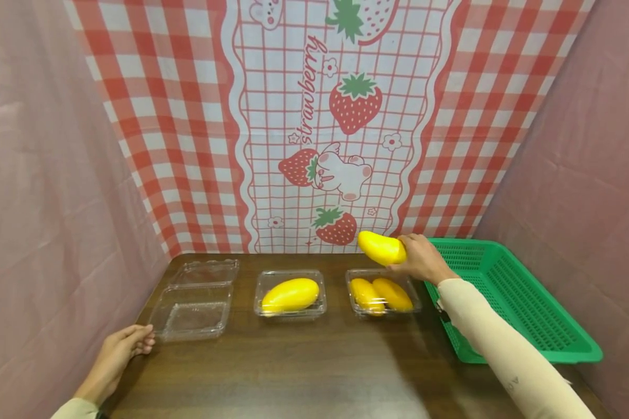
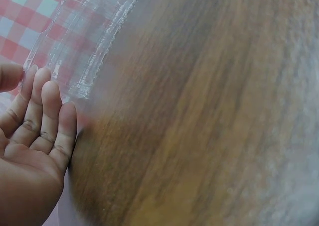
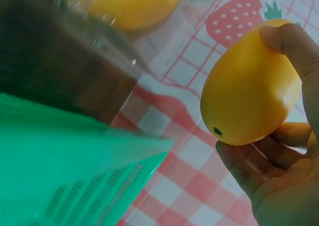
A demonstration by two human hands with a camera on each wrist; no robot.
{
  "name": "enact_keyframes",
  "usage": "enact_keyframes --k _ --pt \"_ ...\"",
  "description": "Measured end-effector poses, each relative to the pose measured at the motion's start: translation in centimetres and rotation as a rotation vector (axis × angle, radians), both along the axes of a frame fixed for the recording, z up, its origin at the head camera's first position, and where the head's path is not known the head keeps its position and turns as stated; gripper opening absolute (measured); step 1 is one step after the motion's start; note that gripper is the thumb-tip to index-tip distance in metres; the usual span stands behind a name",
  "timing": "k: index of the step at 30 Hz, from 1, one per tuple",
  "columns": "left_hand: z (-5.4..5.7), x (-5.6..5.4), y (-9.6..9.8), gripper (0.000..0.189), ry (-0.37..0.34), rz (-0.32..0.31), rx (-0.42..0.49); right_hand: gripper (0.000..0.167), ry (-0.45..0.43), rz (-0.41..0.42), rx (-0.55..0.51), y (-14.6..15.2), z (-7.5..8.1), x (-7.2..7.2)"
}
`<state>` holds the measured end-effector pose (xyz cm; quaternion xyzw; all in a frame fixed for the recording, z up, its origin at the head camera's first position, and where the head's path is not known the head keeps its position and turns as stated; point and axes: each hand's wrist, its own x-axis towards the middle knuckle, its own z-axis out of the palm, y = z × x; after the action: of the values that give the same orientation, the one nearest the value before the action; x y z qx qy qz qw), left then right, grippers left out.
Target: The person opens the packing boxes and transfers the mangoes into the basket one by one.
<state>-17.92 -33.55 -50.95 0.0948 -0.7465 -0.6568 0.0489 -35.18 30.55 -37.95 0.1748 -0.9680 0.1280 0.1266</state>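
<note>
In the head view, my right hand [image 1: 421, 259] grips a yellow mango [image 1: 381, 248] above the right clear plastic box [image 1: 352, 302]. Thumb and fingers lie on opposite sides of the mango [image 3: 249, 86] in the right wrist view, where its small dark stem spot shows. Two more mangoes [image 1: 393, 294] sit side by side in that box. The middle clear plastic box [image 1: 259, 294] holds one mango [image 1: 290, 295]. My left hand [image 1: 120, 355] is at the near left corner of an opened clear plastic clamshell box [image 1: 194, 320], thumb and index finger pinching its edge.
A green perforated plastic basket [image 1: 576, 343] stands at the right, beside my right forearm. The brown wooden table [image 1: 304, 372] meets a strawberry-print checked cloth [image 1: 314, 174] at the back. Pink cloth walls [image 1: 57, 174] flank both sides.
</note>
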Motion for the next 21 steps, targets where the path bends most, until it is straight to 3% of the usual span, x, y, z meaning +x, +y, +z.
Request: enact_keyframes --k 15,21 --pt "0.3 0.4 -0.1 0.038 -0.044 -0.026 -0.098 0.067 0.035 -0.047 -0.029 5.0 0.1 0.2" --pt "0.3 0.2 0.0 0.037 -0.033 -0.025 -0.09 0.061 0.053 -0.068 -0.046 7.1 0.2 0.6"
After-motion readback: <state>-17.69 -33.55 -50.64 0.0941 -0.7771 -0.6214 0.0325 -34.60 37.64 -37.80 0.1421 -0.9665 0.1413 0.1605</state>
